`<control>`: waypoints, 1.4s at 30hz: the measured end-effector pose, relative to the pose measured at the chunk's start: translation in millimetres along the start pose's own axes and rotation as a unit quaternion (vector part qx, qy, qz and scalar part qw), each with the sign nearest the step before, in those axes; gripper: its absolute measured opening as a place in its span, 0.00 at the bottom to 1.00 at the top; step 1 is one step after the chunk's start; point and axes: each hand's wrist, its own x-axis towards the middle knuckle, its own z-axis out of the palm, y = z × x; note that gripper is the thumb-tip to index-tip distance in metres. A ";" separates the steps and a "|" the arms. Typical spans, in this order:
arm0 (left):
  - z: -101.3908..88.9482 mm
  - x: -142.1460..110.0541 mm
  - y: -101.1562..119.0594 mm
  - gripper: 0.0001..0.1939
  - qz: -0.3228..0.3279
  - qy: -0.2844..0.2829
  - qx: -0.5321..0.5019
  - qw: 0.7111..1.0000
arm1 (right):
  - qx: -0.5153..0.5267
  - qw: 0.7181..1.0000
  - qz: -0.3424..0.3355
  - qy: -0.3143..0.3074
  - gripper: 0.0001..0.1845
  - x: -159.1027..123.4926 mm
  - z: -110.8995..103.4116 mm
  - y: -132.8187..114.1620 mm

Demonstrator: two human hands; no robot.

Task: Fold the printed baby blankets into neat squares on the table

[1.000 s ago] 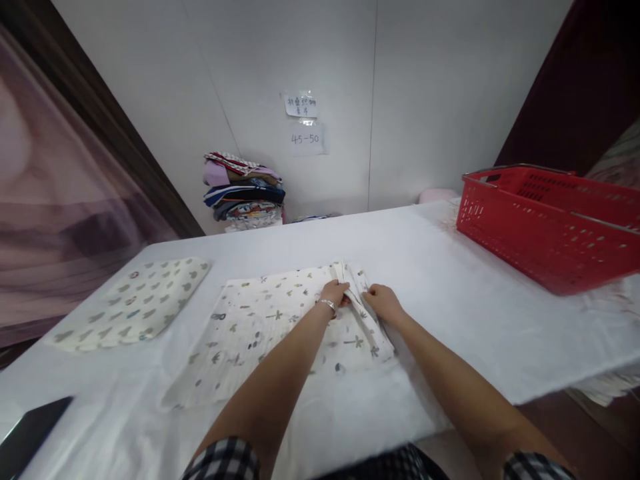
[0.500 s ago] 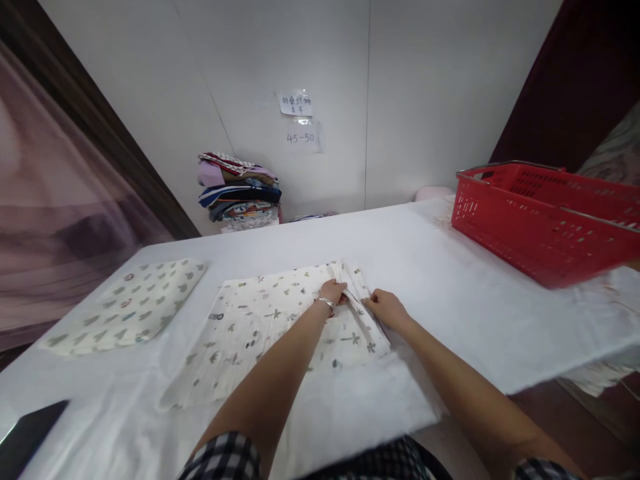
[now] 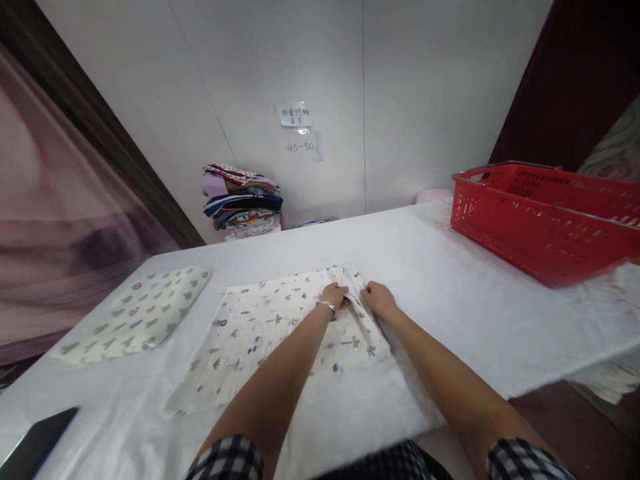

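Note:
A white muslin cloth [image 3: 280, 337] printed with small palm trees and other figures lies folded flat on the table. Near its right end, my left hand [image 3: 334, 295], with a bracelet at the wrist, pinches a raised fold of the layers. Just to the right, my right hand [image 3: 380, 299] is closed on the cloth's right edge; its fingertips are partly hidden. Between the two hands the top layers stand up a little in a narrow ridge.
Left of it lies a folded cream cloth [image 3: 150, 308] with a grey-green print. A red basket [image 3: 540, 233] stands at the right of the white-covered table [image 3: 480, 320]. Folded fabrics [image 3: 243, 200] are stacked by the wall. A flat black object [image 3: 43, 437] lies at the lower left.
My right hand has shifted slightly up and left along the cloth's edge, its fingers more curled. My left hand keeps its pinch. The whole view has tilted a little.

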 end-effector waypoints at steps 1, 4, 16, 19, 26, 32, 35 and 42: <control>0.0 -0.5 0.8 0.04 0.000 -0.002 0.000 1.000 | 0.008 1.000 -0.004 0.006 0.08 -2.5 -1.4 0.4; 1.1 -1.0 4.8 0.04 -0.001 -0.012 0.000 1.000 | 0.048 0.998 -0.032 0.022 0.11 -9.2 -4.6 -2.5; 11.2 3.8 9.7 0.09 -0.007 -0.019 0.014 1.000 | 0.130 0.991 -0.020 -0.006 0.11 1.3 5.3 -1.7; 9.8 4.4 8.4 0.05 -0.001 -0.002 0.009 1.000 | 0.126 0.992 -0.006 -0.006 0.11 2.8 5.2 2.5; 4.7 7.5 14.4 0.04 0.033 0.011 -0.003 0.999 | 0.091 0.996 0.000 0.012 0.04 5.1 1.6 4.6; 10.4 4.1 16.3 0.12 0.063 -0.011 0.005 0.998 | 0.123 0.991 -0.044 0.028 0.16 6.2 -4.2 -8.2; 3.4 2.5 14.5 0.15 0.090 -0.022 0.027 0.995 | 0.127 0.991 -0.044 0.011 0.17 12.0 -4.3 -14.4; -134.9 6.0 -20.8 0.07 0.113 0.189 0.163 0.962 | 0.152 0.988 0.004 -0.028 0.17 19.8 -10.6 -13.8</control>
